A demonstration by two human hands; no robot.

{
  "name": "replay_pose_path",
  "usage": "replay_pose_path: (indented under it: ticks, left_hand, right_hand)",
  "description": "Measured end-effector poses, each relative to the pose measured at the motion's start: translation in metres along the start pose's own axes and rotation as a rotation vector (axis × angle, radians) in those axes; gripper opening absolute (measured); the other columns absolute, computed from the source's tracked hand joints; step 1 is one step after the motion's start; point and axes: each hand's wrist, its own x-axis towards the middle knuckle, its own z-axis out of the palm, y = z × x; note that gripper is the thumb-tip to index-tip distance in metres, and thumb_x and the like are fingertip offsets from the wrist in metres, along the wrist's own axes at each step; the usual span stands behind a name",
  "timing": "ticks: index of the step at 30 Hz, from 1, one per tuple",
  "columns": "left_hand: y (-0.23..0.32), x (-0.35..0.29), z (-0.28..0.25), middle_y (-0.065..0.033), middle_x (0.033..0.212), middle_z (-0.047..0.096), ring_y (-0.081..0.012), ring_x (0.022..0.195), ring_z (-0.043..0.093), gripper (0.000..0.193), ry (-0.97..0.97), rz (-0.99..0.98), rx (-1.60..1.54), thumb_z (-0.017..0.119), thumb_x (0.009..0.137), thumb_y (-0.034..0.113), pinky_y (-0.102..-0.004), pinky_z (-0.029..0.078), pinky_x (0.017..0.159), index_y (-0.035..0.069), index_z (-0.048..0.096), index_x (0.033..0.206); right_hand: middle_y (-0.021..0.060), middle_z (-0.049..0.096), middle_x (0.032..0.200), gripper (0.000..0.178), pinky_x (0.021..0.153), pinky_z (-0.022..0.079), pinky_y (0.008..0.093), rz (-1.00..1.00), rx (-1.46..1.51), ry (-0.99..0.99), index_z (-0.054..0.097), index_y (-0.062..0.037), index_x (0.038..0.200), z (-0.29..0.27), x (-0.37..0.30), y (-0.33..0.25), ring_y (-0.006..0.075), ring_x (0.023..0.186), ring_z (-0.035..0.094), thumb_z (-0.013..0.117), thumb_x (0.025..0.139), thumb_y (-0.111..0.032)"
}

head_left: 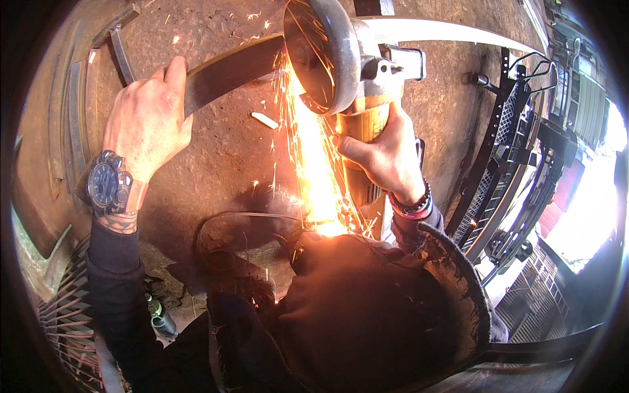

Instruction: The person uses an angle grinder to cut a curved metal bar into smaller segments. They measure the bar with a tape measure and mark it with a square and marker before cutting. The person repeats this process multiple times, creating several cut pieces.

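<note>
My left hand (147,118) is closed around the near end of a curved flat metal bar (229,72), with the thumb along its edge. My right hand (390,157) grips the yellow body of an angle grinder (367,121). The grinder's disc (308,56), partly behind its grey guard (347,62), meets the bar. A bright stream of sparks (314,170) shoots from the contact down toward my dark apron (373,308). A bright strip (452,29) runs on to the right behind the grinder; whether it is the same bar I cannot tell.
A white stick (264,120) lies on the brown, stained surface. Metal strips (75,118) and a bent bar piece (119,52) are at the left. Black metal framework (504,144) stands at the right. A green bottle (160,318) and several curved rods (65,321) sit at the lower left.
</note>
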Motion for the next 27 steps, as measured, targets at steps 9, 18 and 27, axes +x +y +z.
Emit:
replay_pose_path:
  ticks: [9, 18, 27]
  left_hand:
    - [0.000, 0.001, -0.002, -0.0263, 0.097, 0.067, -0.0441, 0.088, 0.068, 0.044, -0.021, 0.009, -0.003, 0.074, 0.077, 0.011, -0.0497, 0.056, 0.076, -0.001, 0.051, 0.113]
    - [0.002, 0.003, -0.002, -0.0252, 0.096, 0.067, -0.0454, 0.090, 0.066, 0.036, -0.026, -0.004, -0.016, 0.072, 0.083, 0.015, -0.0514, 0.055, 0.076, 0.003, 0.050, 0.109]
    - [0.001, 0.000, -0.003, -0.0262, 0.096, 0.067, -0.0477, 0.093, 0.064, 0.031, -0.017, -0.013, -0.056, 0.068, 0.086, 0.015, -0.0527, 0.053, 0.077, 0.003, 0.050, 0.108]
  right_hand:
    - [0.0126, 0.070, 0.102, 0.058, 0.085, 0.055, 0.0350, 0.009, -0.023, -0.014, 0.057, 0.0034, 0.119, -0.003, 0.007, -0.002, 0.0207, 0.092, 0.068, 0.080, 0.069, -0.014]
    - [0.0114, 0.071, 0.102, 0.056, 0.083, 0.056, 0.0336, 0.048, -0.072, -0.041, 0.057, 0.0042, 0.119, -0.010, -0.006, 0.007, 0.0171, 0.089, 0.068, 0.079, 0.070, -0.008]
    - [0.0115, 0.070, 0.105, 0.060, 0.085, 0.055, 0.0349, 0.017, -0.066, -0.025, 0.055, 0.0038, 0.122, -0.006, -0.009, 0.010, 0.0191, 0.093, 0.068, 0.079, 0.068, -0.007]
